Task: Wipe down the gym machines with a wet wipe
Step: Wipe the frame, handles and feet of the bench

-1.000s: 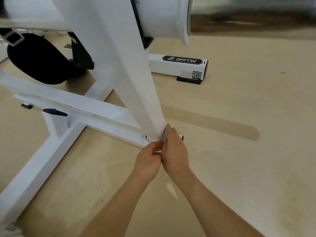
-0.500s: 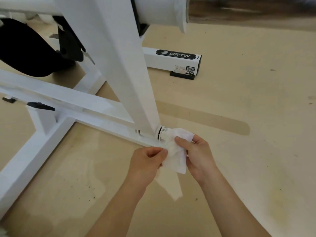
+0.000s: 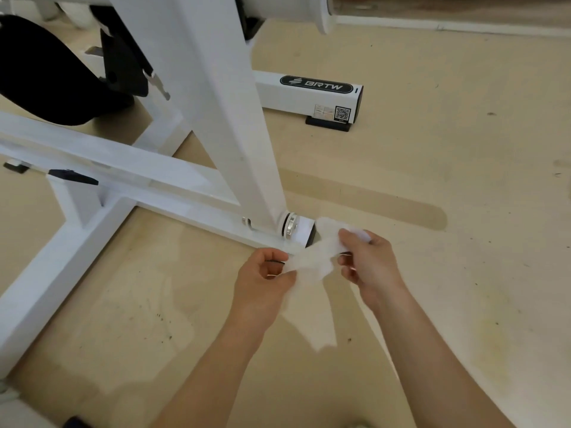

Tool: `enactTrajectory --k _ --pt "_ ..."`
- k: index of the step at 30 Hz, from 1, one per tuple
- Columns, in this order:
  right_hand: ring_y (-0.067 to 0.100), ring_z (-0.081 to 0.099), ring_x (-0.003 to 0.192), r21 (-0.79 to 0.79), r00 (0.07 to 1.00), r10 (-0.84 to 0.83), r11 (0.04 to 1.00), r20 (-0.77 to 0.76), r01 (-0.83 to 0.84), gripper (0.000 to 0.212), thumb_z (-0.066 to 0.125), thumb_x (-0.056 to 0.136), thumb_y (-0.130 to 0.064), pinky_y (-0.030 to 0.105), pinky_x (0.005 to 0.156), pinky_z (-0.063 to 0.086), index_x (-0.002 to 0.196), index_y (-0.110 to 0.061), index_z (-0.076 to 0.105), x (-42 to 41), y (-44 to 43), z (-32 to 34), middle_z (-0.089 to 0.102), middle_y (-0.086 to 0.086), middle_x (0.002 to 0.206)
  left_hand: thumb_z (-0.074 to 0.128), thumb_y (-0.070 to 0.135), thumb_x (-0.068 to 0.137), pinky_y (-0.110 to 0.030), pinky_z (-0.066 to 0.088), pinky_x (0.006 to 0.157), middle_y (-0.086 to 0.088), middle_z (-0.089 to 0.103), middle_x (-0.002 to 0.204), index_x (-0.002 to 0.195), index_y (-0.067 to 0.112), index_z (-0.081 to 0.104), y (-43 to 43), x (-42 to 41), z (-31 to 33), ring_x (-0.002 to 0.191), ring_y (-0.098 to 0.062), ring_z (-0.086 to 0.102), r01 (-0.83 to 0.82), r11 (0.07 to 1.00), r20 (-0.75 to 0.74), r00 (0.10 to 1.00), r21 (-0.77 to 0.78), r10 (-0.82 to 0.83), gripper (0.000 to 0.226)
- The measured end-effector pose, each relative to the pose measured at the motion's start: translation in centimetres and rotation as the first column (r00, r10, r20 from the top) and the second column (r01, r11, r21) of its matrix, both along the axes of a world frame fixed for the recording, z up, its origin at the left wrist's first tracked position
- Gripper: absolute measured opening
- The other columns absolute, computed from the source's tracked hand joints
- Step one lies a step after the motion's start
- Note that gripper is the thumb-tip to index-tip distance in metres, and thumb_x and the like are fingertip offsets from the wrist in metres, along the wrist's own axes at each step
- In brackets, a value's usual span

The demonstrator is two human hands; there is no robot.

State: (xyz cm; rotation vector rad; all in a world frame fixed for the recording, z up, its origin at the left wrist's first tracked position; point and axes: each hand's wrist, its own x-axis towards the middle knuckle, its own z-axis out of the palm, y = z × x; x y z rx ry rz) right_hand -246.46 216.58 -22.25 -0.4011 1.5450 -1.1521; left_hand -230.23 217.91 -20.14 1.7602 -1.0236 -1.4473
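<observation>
A white wet wipe point(image 3: 315, 264) is stretched between my two hands just in front of the white gym machine's slanted post point(image 3: 228, 118). My left hand point(image 3: 265, 282) pinches its left end and my right hand point(image 3: 367, 261) grips its right end. A loose tail of the wipe hangs down between my forearms. Both hands are off the frame, a little in front of the silver pivot point(image 3: 289, 227) at the post's foot.
The machine's white base beams point(image 3: 55, 267) run left and toward me across the beige floor point(image 3: 448, 180). A black padded seat point(image 3: 46, 75) hangs at upper left. A white foot with a BRTW label point(image 3: 315, 94) lies behind the post.
My hands came off the foot of the post and drew apart, pulling the wipe open between them.
</observation>
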Motion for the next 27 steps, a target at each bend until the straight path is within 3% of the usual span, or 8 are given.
enactTrajectory --k 6,10,11,14,16,19,23,27 --pt "0.016 0.054 0.058 -0.042 0.992 -0.095 0.994 0.080 0.098 0.018 0.053 0.085 0.010 0.023 0.059 0.054 0.085 -0.007 0.060 -0.4 -2.2 -1.4 0.058 0.009 0.076 0.062 -0.002 0.079 -0.018 0.039 0.061 0.007 0.057 0.070 0.075 0.033 0.071 0.2 1.9 -1.9 0.060 -0.007 0.047 0.127 0.985 0.304 0.949 -0.119 -0.085 0.036" --pt "0.022 0.059 0.076 -0.147 0.944 0.135 0.972 -0.301 -0.186 0.015 0.053 0.080 0.001 0.036 0.076 0.049 0.081 0.002 0.068 2.3 -4.6 -3.1 0.066 0.010 0.079 0.063 0.005 0.081 -0.007 0.036 0.064 0.008 0.058 0.075 0.093 0.033 0.074 -0.6 2.0 -2.9 0.067 -0.001 0.053 0.219 0.949 0.503 0.860 -0.225 -0.080 0.032" --pt "0.027 0.061 0.091 -0.131 0.838 0.228 0.934 -0.495 -0.332 0.023 0.048 0.084 -0.004 0.038 0.085 0.050 0.092 0.001 0.069 2.9 -4.8 -3.5 0.070 0.011 0.093 0.063 0.005 0.082 -0.004 0.036 0.066 0.008 0.061 0.078 0.098 0.029 0.074 -0.9 2.0 -3.1 0.069 0.000 0.055 0.241 0.939 0.538 0.839 -0.246 -0.075 0.031" --pt "0.026 0.031 0.139 0.136 0.256 0.395 0.734 -0.882 -0.666 0.051 0.030 0.087 -0.021 0.046 0.108 0.037 0.132 -0.007 0.049 4.1 -3.1 -5.6 0.047 0.006 0.142 0.062 0.002 0.081 -0.003 0.035 0.072 0.005 0.068 0.091 0.102 0.018 0.074 -1.8 1.9 -3.8 0.073 -0.004 0.057 0.309 0.903 0.624 0.779 -0.300 -0.059 0.029" --pt "0.023 0.014 0.149 0.266 0.087 0.433 0.688 -0.897 -0.675 0.060 0.034 0.090 -0.026 0.048 0.114 0.027 0.147 -0.009 0.033 4.8 -1.2 -6.4 0.028 0.003 0.157 0.062 -0.002 0.080 -0.013 0.042 0.075 0.000 0.069 0.094 0.102 0.014 0.074 -2.3 1.7 -4.5 0.077 -0.010 0.059 0.415 0.848 0.679 0.728 -0.328 -0.094 0.029" --pt "0.024 0.023 0.146 0.349 -0.052 0.413 0.688 -0.909 -0.636 0.064 0.031 0.089 -0.035 0.053 0.111 0.032 0.146 -0.005 0.036 5.5 0.1 -6.5 0.032 0.008 0.155 0.057 0.003 0.083 -0.025 0.046 0.077 0.002 0.063 0.107 0.111 0.017 0.066 -2.5 0.8 -5.5 0.095 -0.017 0.060 0.679 0.703 0.818 0.516 -0.209 -0.255 0.032" --pt "0.015 -0.009 0.149 0.433 -0.005 0.591 0.585 -0.807 -0.686 0.073 0.033 0.095 -0.048 0.048 0.119 0.010 0.154 -0.012 0.011 3.4 -4.1 -5.5 0.002 0.000 0.163 0.054 0.010 0.085 -0.029 0.048 0.083 0.001 0.048 0.124 0.131 0.015 0.049 -2.8 0.4 -6.1 0.112 -0.020 0.048 0.753 0.649 0.887 0.369 -0.109 -0.279 0.047" --pt "0.012 -0.005 0.149 0.390 0.044 0.617 0.549 -0.786 -0.739 0.085 0.049 0.083 -0.058 0.048 0.116 0.020 0.151 -0.014 0.021 2.3 -6.6 -5.4 0.011 -0.004 0.160 0.057 0.015 0.085 -0.030 0.046 0.088 -0.003 0.051 0.123 0.121 0.013 0.060 -3.2 0.3 -6.6 0.110 -0.022 0.049 0.670 0.719 0.841 0.486 -0.184 -0.238 0.036"
